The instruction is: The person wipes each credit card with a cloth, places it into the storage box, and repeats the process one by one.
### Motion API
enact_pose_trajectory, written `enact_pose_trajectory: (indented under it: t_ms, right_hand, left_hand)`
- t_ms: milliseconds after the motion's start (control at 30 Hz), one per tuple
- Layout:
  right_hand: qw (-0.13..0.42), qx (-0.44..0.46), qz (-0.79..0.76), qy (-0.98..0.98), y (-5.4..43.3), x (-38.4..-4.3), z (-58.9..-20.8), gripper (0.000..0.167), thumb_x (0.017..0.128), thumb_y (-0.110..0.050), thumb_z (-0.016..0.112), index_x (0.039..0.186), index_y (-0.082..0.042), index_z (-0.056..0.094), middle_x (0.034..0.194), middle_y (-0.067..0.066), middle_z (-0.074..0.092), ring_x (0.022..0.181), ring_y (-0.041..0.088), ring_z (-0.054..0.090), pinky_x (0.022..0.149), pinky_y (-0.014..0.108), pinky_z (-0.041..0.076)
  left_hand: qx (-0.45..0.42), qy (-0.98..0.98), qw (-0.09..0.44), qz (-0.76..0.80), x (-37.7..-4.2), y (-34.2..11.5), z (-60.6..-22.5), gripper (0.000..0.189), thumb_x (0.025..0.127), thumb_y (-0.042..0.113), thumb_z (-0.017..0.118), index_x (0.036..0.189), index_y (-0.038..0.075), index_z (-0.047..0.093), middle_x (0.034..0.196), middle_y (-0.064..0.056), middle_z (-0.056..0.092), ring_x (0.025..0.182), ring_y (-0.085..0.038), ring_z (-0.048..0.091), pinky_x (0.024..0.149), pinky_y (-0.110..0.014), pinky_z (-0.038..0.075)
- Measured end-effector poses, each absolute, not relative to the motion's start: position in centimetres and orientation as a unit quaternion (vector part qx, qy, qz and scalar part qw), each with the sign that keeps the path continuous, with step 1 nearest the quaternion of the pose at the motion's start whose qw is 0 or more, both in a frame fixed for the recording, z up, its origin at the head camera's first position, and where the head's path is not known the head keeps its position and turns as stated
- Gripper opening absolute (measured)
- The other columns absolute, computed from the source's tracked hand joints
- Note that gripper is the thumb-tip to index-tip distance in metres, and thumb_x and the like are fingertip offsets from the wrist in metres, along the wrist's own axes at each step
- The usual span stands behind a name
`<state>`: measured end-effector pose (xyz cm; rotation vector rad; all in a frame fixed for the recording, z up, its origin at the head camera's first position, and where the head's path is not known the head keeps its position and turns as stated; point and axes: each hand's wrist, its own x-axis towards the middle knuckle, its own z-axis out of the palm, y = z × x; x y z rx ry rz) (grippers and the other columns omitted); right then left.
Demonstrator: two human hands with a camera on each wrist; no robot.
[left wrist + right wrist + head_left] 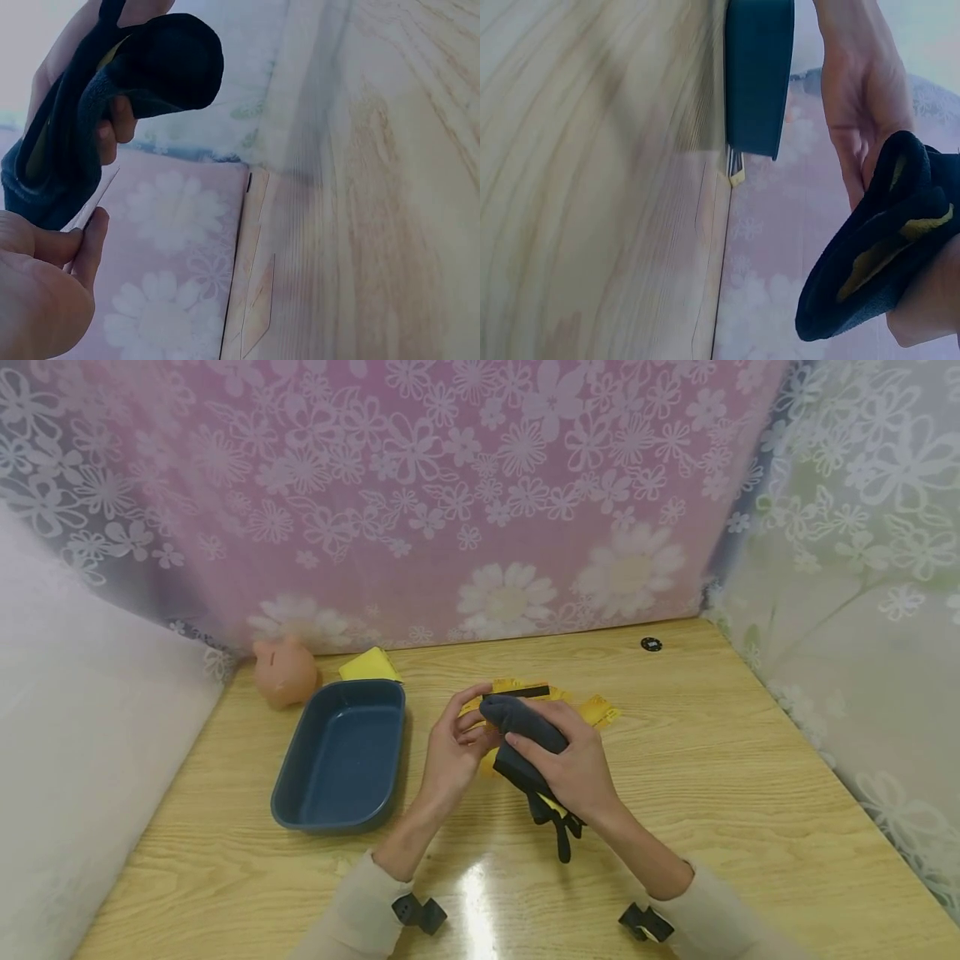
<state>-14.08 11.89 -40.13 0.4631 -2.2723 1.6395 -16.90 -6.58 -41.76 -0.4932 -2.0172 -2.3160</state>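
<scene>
My right hand [573, 756] grips a folded, dark navy cloth piece [528, 727], thumb lying across it. Yellow shows inside its open folds in the right wrist view, and thin black finger-like ends [562, 843] hang below. My left hand [453, 752] is beside the cloth's upper end with its fingers bent. In the left wrist view, its thumb and a fingertip pinch a thin flat piece [89, 220] seen edge-on. Yellow printed paper strips [600, 712] lie on the table behind the hands, partly hidden. A narrow black bar [525, 692] shows over them.
To the left stands a blue rectangular basin [337, 818]. Behind it are a pink piggy bank [285, 675] and a folded yellow piece [371, 664]. A black round chip [652, 644] lies at the back right. Flowered cloth [450, 502] hangs along the table's far edge.
</scene>
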Motion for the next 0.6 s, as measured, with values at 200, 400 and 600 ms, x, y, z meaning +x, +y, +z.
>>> enact_pose_trajectory:
  t_ms: [200, 400, 600]
  right_hand:
    - [0.160, 0.175, 0.552, -0.800, 10.83, -13.79, -40.33, 0.047, 0.090, -0.017, 0.084, 0.135, -0.019, 0.071, 0.124, 0.001, 0.069, 0.113, 0.021, 0.064, 0.088, 0.041, 0.059]
    - [0.178, 0.164, 0.532, -0.812, 10.68, -13.78, -40.46, 0.047, 0.089, -0.015, 0.085, 0.135, -0.018, 0.072, 0.118, 0.004, 0.068, 0.107, 0.022, 0.065, 0.084, 0.042, 0.059]
    - [0.183, 0.155, 0.532, -0.812, 10.91, -14.04, -40.65, 0.046, 0.089, -0.014, 0.085, 0.134, -0.018, 0.073, 0.118, 0.007, 0.067, 0.106, 0.026, 0.066, 0.082, 0.044, 0.061]
  left_hand:
    - [-0.156, -0.680, 0.036, -0.716, -16.78, -6.57, -41.96, 0.065, 0.094, -0.016, 0.062, 0.143, 0.025, 0.060, 0.111, -0.012, 0.077, 0.071, -0.015, 0.064, 0.066, -0.025, 0.052]
    - [-0.152, -0.670, 0.031, -0.726, -16.72, -6.58, -41.93, 0.060, 0.094, -0.014, 0.064, 0.142, 0.022, 0.061, 0.110, -0.013, 0.077, 0.076, -0.018, 0.071, 0.076, -0.027, 0.059]
    - [-0.147, -0.659, 0.029, -0.737, -16.75, -6.62, -41.95, 0.059, 0.093, -0.014, 0.067, 0.142, 0.019, 0.062, 0.116, -0.017, 0.075, 0.091, -0.022, 0.077, 0.085, -0.034, 0.063]
